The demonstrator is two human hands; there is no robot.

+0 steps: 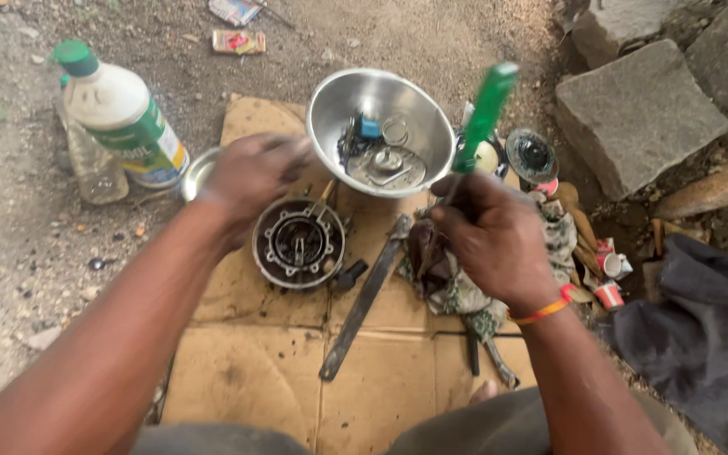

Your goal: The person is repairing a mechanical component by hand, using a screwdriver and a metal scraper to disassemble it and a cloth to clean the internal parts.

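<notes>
Looks about midway: the greasy round housing (298, 243) sits opened on the cardboard (246, 371), bits already in the steel bowl (381, 126) at 1 o'clock. Right hand (490, 236) is clenched around a green screwdriver (482, 118); left hand (254, 173) hovers above the housing, fingers curled, grip unclear.

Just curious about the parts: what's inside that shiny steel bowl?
Inside the steel bowl lie a flat metal plate, a thin ring, a small blue piece and dark bits. Whatever lies beneath the plate is hidden.
</notes>
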